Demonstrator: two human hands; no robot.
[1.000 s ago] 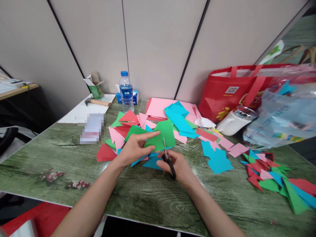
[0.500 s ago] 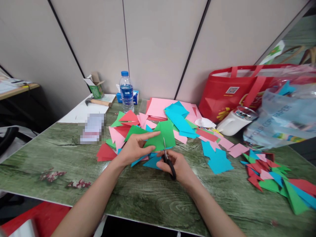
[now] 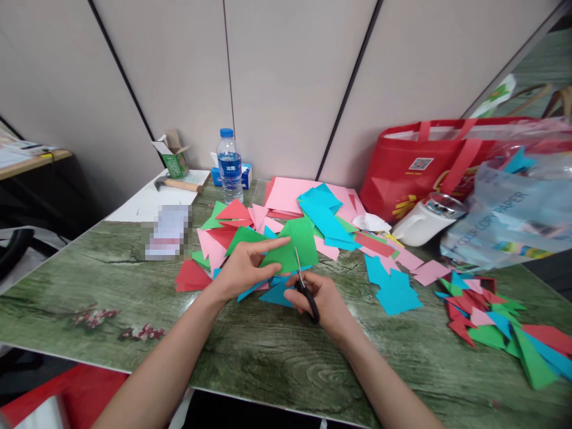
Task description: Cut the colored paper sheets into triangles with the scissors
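My left hand (image 3: 245,268) pinches the left part of a green sheet of paper (image 3: 304,239) between thumb and fingers, holding it above the table. My right hand (image 3: 319,298) is closed round the black handles of a pair of scissors (image 3: 308,301). The scissor blades point up and away from me and lie at the lower edge of the green sheet, reaching into it. Under and around my hands lie cut pieces of coloured paper, among them a red piece (image 3: 192,276) and a blue piece (image 3: 277,294).
Behind the paper stand a water bottle (image 3: 230,170) and a tissue box (image 3: 246,176). A hammer (image 3: 181,185) and a small green box (image 3: 175,162) are at the back left. On the right are a white mug (image 3: 415,223), a red bag (image 3: 393,167) and a heap of paper scraps (image 3: 487,316).
Almost nothing differs. The scissors have shifted very slightly in my right hand, while the green sheet and my left hand keep their place.
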